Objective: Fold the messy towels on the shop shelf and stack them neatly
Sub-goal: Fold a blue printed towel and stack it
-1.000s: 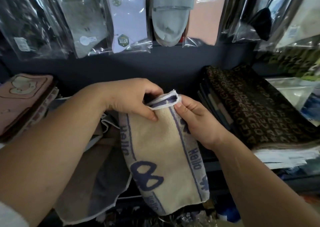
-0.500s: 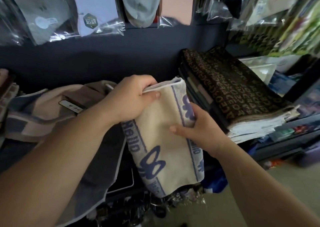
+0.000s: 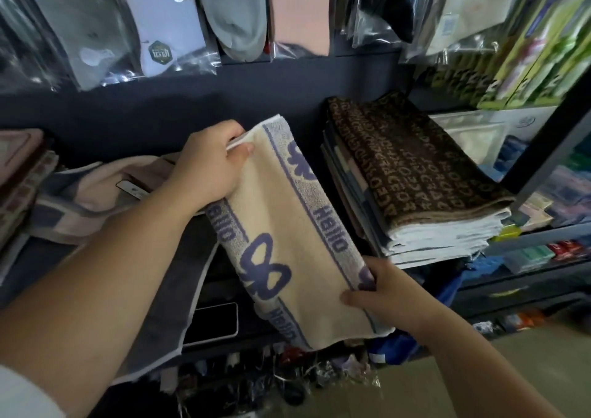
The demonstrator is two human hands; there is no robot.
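Note:
A cream towel [image 3: 281, 226] with purple borders, a bow print and the word "Hello" hangs folded lengthwise in front of the shelf. My left hand [image 3: 211, 168] pinches its top end at the upper left corner. My right hand [image 3: 387, 293] grips its lower right edge, thumb on the front. To the right sits a neat stack of folded towels [image 3: 415, 194] topped by a brown lettered one. Left of my hands lies a rumpled heap of pink, blue and grey towels [image 3: 96, 200], with a grey one [image 3: 172, 305] hanging over the shelf edge.
Packaged socks [image 3: 172, 24] hang in plastic sleeves above the shelf. Pink folded cloths [image 3: 19, 174] sit at the far left. A metal rack post [image 3: 550, 149] and boxed goods [image 3: 543, 34] stand at the right. Small packets [image 3: 287, 376] fill the level below.
My right hand slid down the towel's right edge from near the top to its lower corner, stretching the towel out at a slant. My left hand kept its pinch on the top end.

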